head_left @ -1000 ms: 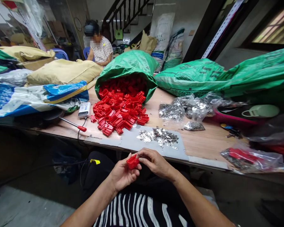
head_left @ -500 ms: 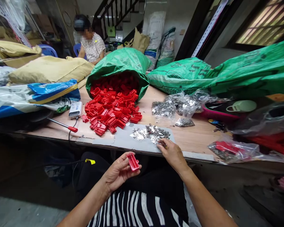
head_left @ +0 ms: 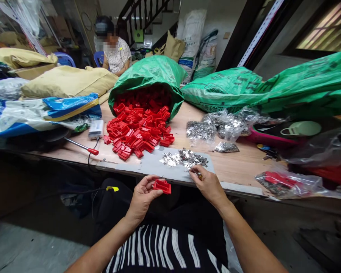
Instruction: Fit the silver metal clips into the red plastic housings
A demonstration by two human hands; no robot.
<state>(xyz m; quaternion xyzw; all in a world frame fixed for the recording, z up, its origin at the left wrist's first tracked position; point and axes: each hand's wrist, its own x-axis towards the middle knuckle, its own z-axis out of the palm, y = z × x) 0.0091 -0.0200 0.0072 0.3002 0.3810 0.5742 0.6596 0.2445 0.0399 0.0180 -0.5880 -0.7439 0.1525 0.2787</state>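
We pinch a red case (head_left: 163, 186) in our left hand (head_left: 142, 198) at the frame's lower centre; our right hand (head_left: 209, 185) curls beside the metal pieces (head_left: 172, 160), its grip unclear. Dark characters (head_left: 247, 80) on the upper-right green sack (head_left: 213, 91) are illegible to us.

We saw a smooth, glossy sheen on the hollow red plastic case (head_left: 163, 186) and the heaped red plastic cases (head_left: 135, 132). The small flat silver metal pieces (head_left: 184, 158) shone brightly; the thin grey sheet (head_left: 156, 171) looked matt. We noted wood grain on the pale brown surface (head_left: 233, 165), glossy creases in the bulging green plastic sack (head_left: 150, 70), and shiny, crinkled clear plastic bags (head_left: 200, 131).
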